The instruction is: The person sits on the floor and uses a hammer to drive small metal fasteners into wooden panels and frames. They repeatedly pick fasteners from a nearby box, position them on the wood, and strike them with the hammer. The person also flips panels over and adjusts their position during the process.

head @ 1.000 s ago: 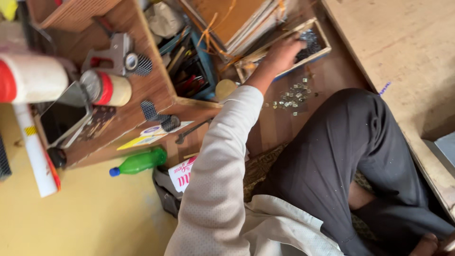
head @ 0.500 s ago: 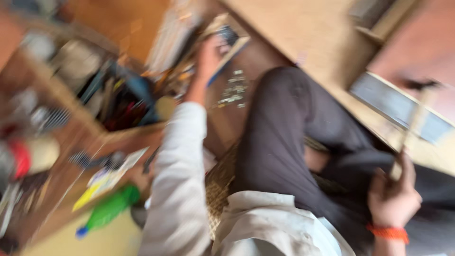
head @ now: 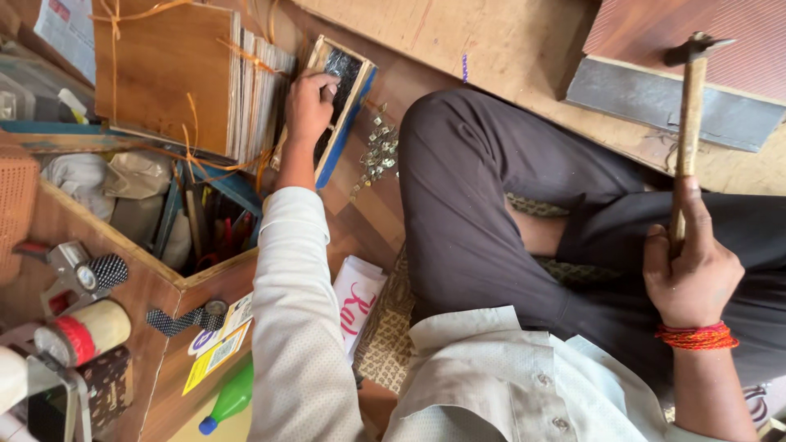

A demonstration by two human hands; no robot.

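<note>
Here, wooden-handled hammer [head: 690,123] upright in right hand [head: 692,274], dark metal head.

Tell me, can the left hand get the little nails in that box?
Probably yes: the left hand already rests on the shallow wooden box, fingers inside among the dark nails, with nothing covering them.
</note>
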